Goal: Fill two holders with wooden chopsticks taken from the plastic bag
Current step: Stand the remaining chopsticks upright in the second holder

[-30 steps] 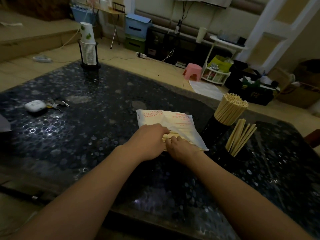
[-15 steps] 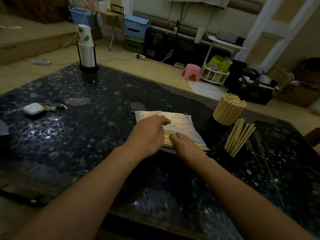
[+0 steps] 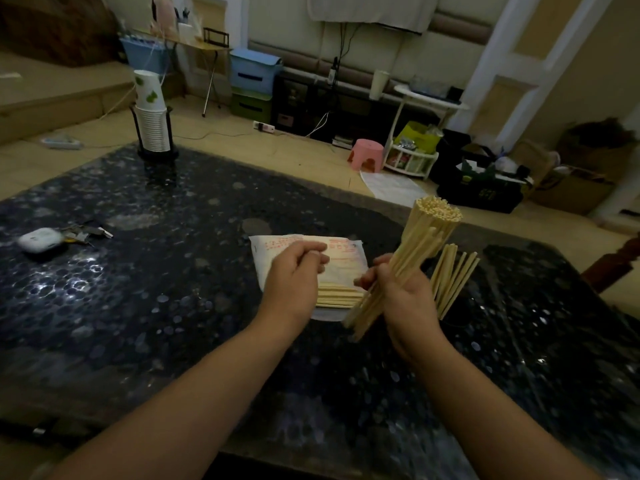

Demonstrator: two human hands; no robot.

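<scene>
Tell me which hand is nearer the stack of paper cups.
Left. The left hand hovers over the plastic bag, on the stack of paper cups' side. The right hand, gripping a bundle of chopsticks, is farther right.

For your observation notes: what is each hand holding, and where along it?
Right hand grips a bunch of chopsticks near the lower end. Left hand holds nothing visible.

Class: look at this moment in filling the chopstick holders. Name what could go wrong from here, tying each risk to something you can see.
1. The right hand grips a slanted bundle near its middle; loose sticks could slide out onto the table.
2. The far holder's chopsticks look packed; more may not fit. The near ones lean loosely and could be knocked.
3. The left hand barely pinches the bag, which may shift and spill.
</scene>
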